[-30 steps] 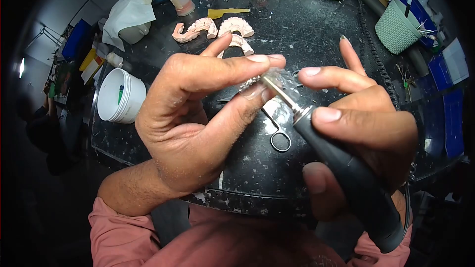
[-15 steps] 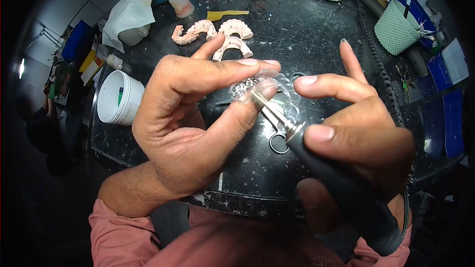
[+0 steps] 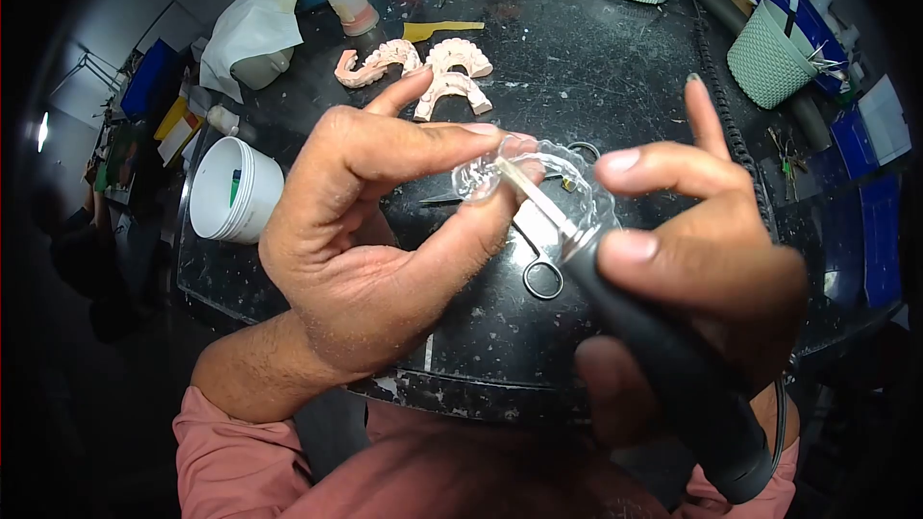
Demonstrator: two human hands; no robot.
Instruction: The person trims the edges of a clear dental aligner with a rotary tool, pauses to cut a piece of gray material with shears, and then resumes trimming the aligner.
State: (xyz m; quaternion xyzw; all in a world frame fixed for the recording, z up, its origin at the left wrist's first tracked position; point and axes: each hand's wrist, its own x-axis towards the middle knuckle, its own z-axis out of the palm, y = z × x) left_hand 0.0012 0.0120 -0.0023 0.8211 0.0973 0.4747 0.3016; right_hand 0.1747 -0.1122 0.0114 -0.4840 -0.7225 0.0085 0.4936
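Looks underway, no clue how much is left: left hand (image 3: pixel 351 240) pinching the clear dental tray (image 3: pixel 601 200) mid-frame, right hand (image 3: pixel 726 250) wrapped round the black handpiece (image 3: pixel 668 351), bit (image 3: pixel 540 197) at the tray's left end.

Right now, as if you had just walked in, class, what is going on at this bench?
A person is working on a clear plastic dental tray with both hands. The left hand pinches one end of it between thumb and fingers. The right hand grips a black rotary tool, its tip at the pinched end; whether it is spinning cannot be told. Scissors lie on the table beneath, with pink tooth models beyond and a white tub to the left.
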